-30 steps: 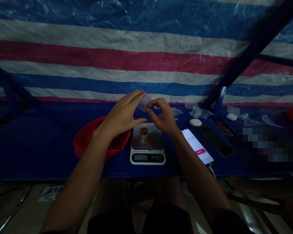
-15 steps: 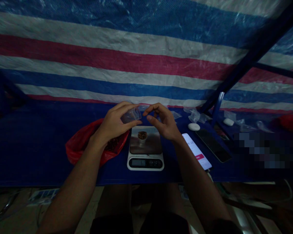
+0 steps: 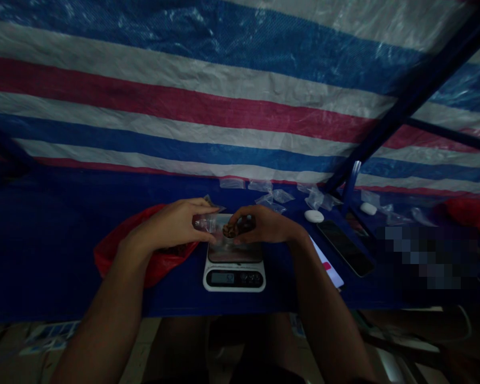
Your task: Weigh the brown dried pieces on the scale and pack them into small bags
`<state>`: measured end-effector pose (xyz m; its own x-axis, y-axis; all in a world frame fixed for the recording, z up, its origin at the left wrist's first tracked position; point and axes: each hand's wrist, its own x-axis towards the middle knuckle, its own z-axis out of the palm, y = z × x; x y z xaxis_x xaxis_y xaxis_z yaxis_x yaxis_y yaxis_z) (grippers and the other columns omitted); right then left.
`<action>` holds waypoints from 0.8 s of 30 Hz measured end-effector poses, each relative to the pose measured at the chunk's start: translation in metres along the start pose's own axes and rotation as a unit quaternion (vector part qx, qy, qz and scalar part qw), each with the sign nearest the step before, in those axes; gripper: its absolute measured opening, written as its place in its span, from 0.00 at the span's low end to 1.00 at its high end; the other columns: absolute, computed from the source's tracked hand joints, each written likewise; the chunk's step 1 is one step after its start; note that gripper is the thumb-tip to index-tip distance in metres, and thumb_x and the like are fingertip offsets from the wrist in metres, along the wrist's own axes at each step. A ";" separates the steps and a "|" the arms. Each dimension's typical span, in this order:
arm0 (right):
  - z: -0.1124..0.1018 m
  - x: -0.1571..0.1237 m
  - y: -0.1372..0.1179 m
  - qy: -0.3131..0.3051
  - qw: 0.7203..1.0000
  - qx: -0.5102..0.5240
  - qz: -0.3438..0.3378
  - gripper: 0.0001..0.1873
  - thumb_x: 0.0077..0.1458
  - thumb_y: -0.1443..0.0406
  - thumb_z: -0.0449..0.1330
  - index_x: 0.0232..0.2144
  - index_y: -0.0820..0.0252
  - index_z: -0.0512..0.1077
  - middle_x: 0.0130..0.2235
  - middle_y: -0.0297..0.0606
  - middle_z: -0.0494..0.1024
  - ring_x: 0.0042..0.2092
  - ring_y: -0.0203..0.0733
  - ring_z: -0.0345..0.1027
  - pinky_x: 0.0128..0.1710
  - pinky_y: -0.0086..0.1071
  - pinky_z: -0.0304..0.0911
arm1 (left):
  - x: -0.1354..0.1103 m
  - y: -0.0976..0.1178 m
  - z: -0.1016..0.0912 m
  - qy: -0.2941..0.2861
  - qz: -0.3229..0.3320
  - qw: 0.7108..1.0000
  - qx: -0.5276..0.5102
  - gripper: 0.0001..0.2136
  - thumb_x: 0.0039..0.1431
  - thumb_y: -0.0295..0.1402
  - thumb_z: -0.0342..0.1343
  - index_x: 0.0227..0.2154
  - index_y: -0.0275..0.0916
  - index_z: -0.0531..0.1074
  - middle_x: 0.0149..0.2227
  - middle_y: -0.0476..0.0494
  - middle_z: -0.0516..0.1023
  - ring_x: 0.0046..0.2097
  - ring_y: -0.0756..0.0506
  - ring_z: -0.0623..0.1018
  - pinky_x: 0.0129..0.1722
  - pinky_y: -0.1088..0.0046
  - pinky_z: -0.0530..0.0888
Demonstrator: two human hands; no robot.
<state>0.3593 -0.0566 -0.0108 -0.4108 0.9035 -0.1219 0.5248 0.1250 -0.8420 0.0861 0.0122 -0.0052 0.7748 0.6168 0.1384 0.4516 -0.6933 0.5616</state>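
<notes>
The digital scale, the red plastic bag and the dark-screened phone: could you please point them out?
Digital scale (image 3: 240,255), head view: bare platform.
Red plastic bag (image 3: 162,270), head view: front wall.
Dark-screened phone (image 3: 346,249), head view: screen.

A white digital scale with a steel plate (image 3: 234,278) sits on the blue worktop (image 3: 52,245), carrying a small pale cup of brown bits (image 3: 229,231). Right hand (image 3: 269,224) has thumb and fingers right at that cup, can't tell if it's gripped. Left hand (image 3: 170,224) is pinching a clear plastic bag (image 3: 205,223) just beside it. There's an open red plastic bag (image 3: 111,256) partly under the left forearm, plus a lit white-screened phone (image 3: 331,269) and a black slab phone (image 3: 346,248) off to the right.
</notes>
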 end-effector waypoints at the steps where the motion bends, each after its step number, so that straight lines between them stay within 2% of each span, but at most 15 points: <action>1: 0.001 0.001 0.000 -0.002 1.000 0.000 0.000 0.21 0.49 0.59 0.77 0.45 0.54 0.81 0.42 0.36 0.86 0.40 0.41 0.79 0.39 0.35 0.72 | 0.000 0.001 0.002 -0.003 0.004 1.000 0.004 0.32 0.52 0.50 0.73 0.61 0.53 0.79 0.60 0.45 0.82 0.62 0.36 0.79 0.66 0.57 0.73; 6: 0.001 0.001 -0.001 0.005 0.999 0.030 -0.020 0.18 0.52 0.59 0.75 0.44 0.56 0.79 0.44 0.38 0.86 0.41 0.41 0.79 0.39 0.34 0.73 | 0.003 0.006 0.008 -0.001 -0.008 1.000 0.028 0.31 0.50 0.51 0.74 0.57 0.49 0.80 0.58 0.43 0.83 0.61 0.33 0.80 0.65 0.55 0.74; 12: 0.002 0.002 0.002 0.058 0.995 -0.006 -0.082 0.19 0.54 0.61 0.73 0.46 0.57 0.77 0.48 0.40 0.85 0.48 0.44 0.79 0.48 0.38 0.73 | 0.008 0.014 0.015 0.013 0.002 0.999 0.051 0.29 0.53 0.49 0.73 0.57 0.49 0.79 0.58 0.42 0.83 0.63 0.32 0.79 0.62 0.56 0.74; 18: 0.005 0.005 0.004 0.094 0.991 -0.033 -0.091 0.17 0.55 0.63 0.71 0.46 0.58 0.76 0.47 0.40 0.85 0.46 0.45 0.79 0.49 0.40 0.73 | 0.011 0.017 0.019 0.021 -0.017 0.998 0.054 0.30 0.56 0.48 0.72 0.60 0.45 0.76 0.60 0.41 0.82 0.61 0.33 0.80 0.62 0.57 0.73; 24: 0.012 0.010 0.006 0.092 0.988 0.027 -0.122 0.16 0.55 0.63 0.71 0.45 0.57 0.75 0.44 0.37 0.84 0.44 0.43 0.80 0.46 0.39 0.74 | 0.013 0.019 0.021 0.036 -0.034 0.998 0.039 0.35 0.55 0.46 0.73 0.64 0.44 0.71 0.61 0.40 0.81 0.60 0.33 0.81 0.59 0.58 0.75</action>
<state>0.3489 -0.0519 -0.0234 -0.3748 0.9091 0.1821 0.3841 0.3310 -0.8619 0.1139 -0.0005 -0.0101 0.7088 0.6866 0.1621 0.5371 -0.6741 0.5071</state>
